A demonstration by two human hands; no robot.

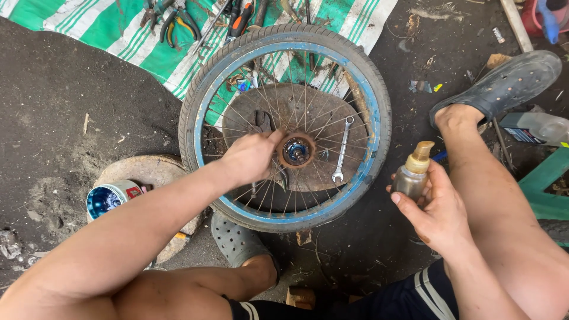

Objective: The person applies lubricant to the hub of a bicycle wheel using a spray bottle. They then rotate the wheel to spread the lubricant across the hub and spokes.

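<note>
**Tech 1:** Nearest the lens, both bare forearms and knees frame the work area. State the left hand position.

**Tech 2:** Left hand [250,155] rests on the spokes of the bicycle wheel [284,121], fingers curled closed, fingertips against the rusty hub [296,150] at the wheel's centre. Whether they pinch a small part cannot be told.

**Tech 1:** Wheel orientation?

**Tech 2:** Lying flat on the dirt ground [65,112], blue rim, tyre fitted. It sits over a round stone slab [308,112].

**Tech 1:** Right hand?

**Tech 2:** Right hand [435,207] is closed around a small bottle [413,173] with a tan pump cap, held upright just outside the tyre's right edge, apart from the wheel.

**Tech 1:** Tools under the wheel?

**Tech 2:** One combination wrench [342,149] lies on the slab, right of the hub, seen through the spokes. Pliers [264,121] lie just above the left hand.

**Tech 1:** Surroundings?

**Tech 2:** Green-and-white striped sheet [118,35] beyond the wheel carries more hand tools. An open blue-lined tin [108,198] stands left of the wheel, near the left forearm. Grey clogs [504,83] are on both feet.
</note>
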